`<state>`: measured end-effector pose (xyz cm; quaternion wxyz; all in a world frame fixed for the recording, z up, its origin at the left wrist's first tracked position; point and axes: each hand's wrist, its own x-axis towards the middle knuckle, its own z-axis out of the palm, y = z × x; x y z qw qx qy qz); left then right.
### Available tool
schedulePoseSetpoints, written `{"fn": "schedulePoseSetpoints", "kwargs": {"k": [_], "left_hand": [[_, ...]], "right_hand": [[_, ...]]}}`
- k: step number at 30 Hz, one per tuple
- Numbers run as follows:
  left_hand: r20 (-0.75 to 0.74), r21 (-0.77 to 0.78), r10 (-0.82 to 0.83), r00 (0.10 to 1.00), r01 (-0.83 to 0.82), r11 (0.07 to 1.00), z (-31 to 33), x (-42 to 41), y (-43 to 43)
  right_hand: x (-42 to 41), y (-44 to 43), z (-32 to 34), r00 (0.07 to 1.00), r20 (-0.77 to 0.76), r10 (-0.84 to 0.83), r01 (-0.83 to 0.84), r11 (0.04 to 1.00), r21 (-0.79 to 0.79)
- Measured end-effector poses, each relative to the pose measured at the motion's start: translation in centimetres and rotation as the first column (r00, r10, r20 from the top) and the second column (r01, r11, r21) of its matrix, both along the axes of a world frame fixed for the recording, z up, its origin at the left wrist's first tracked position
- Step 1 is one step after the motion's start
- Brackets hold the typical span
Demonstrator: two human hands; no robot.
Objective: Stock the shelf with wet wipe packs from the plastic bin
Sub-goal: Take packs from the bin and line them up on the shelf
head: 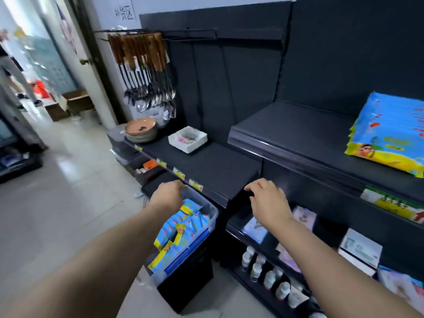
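Observation:
A clear plastic bin (212,213) stands on a black crate below the shelf edge, filled with several blue and yellow wet wipe packs (181,228). My left hand (168,196) hangs over the bin's far end with fingers curled down; whether it grips a pack is hidden. My right hand (268,200) hovers to the right of the bin, in front of the lower shelves, fingers apart and holding nothing. A stack of the same wet wipe packs (390,134) lies on the dark upper shelf (298,134) at the right.
The left shelf (206,164) bears stacked plates (141,130) and a white square dish (187,139); ladles (149,72) hang above. Lower shelves hold boxes (360,251) and white bottles (268,276). Tiled floor and cardboard boxes (73,102) lie to the left, with a person standing far left.

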<state>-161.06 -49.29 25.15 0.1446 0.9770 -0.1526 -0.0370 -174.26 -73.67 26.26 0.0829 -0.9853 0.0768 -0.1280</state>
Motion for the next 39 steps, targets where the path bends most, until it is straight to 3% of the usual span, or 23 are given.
{"fn": "schedulePoseSetpoints", "kwargs": {"k": [5, 12, 22, 27, 34, 39], "left_hand": [[-0.133, 0.049, 0.064, 0.989, -0.059, 0.997, -3.9, 4.2, 6.8], [-0.314, 0.130, 0.027, 0.949, 0.015, 0.991, -10.0, 10.5, 14.1], [-0.568, 0.279, 0.079, 0.820, 0.101, 0.955, -18.2, 13.9, 17.3], [-0.662, 0.298, 0.057, 0.748, 0.192, 0.935, -21.1, 14.2, 15.3], [-0.694, 0.308, -0.014, 0.720, 0.315, 0.898, -25.7, 15.4, 11.6], [-0.747, 0.223, -0.229, 0.624, 0.559, 0.798, -29.7, 15.0, 8.6]], "right_hand": [[5.6, 6.5, -4.3, 0.990, -0.142, 0.024, -0.016, 0.998, 0.055], [12.6, 15.5, -11.2, 0.937, -0.349, 0.030, 0.018, 0.991, 0.133], [15.1, 20.0, -19.2, 0.821, -0.571, -0.009, 0.164, 0.961, 0.221], [17.5, 18.6, -21.3, 0.786, -0.618, 0.013, 0.183, 0.950, 0.254], [20.9, 16.4, -25.2, 0.743, -0.666, 0.062, 0.173, 0.944, 0.280], [20.6, 15.6, -27.2, 0.826, -0.561, -0.054, 0.273, 0.909, 0.314]]}}
